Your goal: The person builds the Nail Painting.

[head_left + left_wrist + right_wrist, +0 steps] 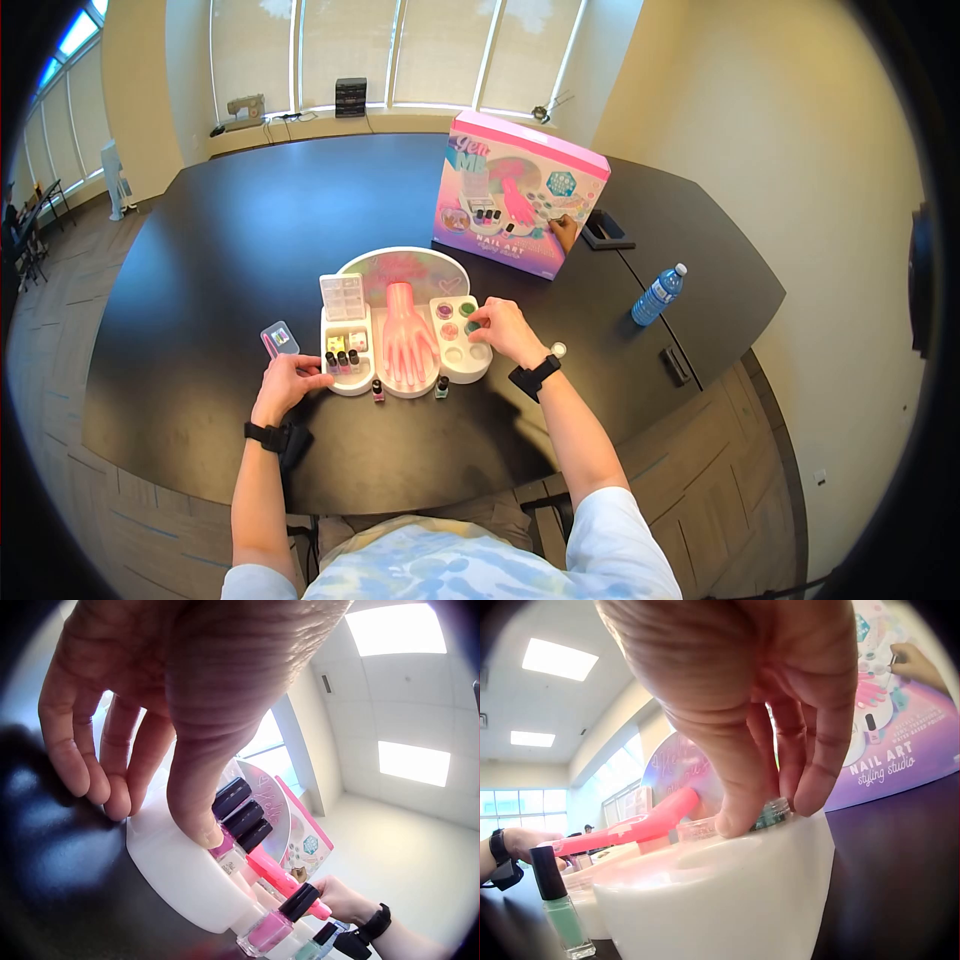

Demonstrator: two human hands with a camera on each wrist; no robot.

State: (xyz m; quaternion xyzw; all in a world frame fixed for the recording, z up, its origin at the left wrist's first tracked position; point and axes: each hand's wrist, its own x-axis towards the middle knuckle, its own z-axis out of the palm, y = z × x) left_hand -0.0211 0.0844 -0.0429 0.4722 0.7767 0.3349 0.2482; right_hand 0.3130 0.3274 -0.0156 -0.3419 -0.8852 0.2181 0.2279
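A white tray (420, 388) holds a pink model hand (404, 335) in its middle. My right hand (506, 330) pinches a small pot of teal glitter (772, 814) at the tray's right section, beside other round pots. My left hand (290, 384) rests at the tray's left edge, its thumb against the polish bottles (225, 840) with black caps and its fingers down by the outer wall. A pink polish bottle (378, 391) and a green polish bottle (442, 388) stand in front of the tray.
Behind the tray stands a tall nail art box (520, 200). A water bottle (659, 295) is at the right, near a white round item (559, 349). A small clear case (279, 339) lies left of the tray on the dark table (200, 420).
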